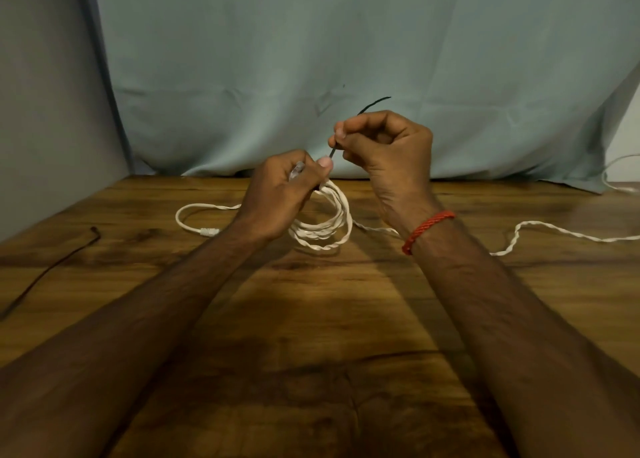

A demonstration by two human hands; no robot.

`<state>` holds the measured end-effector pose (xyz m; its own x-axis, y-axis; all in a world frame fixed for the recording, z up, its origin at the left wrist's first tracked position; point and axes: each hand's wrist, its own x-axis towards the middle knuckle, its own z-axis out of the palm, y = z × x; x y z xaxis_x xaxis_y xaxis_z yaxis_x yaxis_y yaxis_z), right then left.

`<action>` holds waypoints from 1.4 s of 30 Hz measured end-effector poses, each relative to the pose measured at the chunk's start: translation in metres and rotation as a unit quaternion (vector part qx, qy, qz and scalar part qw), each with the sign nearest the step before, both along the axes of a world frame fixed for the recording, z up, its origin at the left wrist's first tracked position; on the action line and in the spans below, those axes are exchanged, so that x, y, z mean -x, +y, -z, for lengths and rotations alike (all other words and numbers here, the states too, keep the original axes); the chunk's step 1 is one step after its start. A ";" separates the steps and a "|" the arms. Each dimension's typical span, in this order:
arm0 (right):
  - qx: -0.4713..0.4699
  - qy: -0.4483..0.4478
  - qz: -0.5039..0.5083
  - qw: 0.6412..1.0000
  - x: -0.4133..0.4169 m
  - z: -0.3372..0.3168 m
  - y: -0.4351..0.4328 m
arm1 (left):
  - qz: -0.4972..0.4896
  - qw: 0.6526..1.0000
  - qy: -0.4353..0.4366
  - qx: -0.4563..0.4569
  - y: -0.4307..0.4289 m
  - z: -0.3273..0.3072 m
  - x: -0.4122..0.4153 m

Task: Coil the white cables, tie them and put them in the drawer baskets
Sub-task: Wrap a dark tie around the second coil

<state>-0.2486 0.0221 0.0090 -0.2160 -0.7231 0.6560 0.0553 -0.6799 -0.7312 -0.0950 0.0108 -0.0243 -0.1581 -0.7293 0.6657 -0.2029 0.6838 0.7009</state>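
Gripping the top of the coil (322, 232), the left hand (280, 197) holds it over the table (311, 336); the right hand (388, 152) pinches a black tie (333, 152) that reaches down to the left thumb.

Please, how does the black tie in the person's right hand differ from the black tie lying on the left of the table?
The held tie is raised above the table, pinched by the right hand; the loose tie lies flat on the table, untouched. The held tie is partly hidden by that hand; the loose tie is in plain view, with a hooked far end. Both are thin and black.
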 end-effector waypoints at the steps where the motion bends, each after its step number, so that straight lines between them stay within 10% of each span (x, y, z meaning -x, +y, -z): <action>1: 0.000 0.001 0.012 1.000 0.000 0.000 0.000 | 0.009 1.000 -0.003 0.006 0.001 -0.001 0.000; 23: -0.108 0.045 0.014 0.993 -0.013 0.012 -0.005 | -0.004 0.997 0.038 0.071 -0.001 -0.009 -0.001; 34: 0.116 0.252 0.183 0.943 -0.020 0.009 0.006 | -0.092 0.983 0.157 0.005 -0.008 -0.011 -0.011; 42: 0.155 0.492 0.315 0.797 -0.029 0.019 0.005 | -0.172 0.968 0.168 -0.072 -0.018 -0.016 -0.017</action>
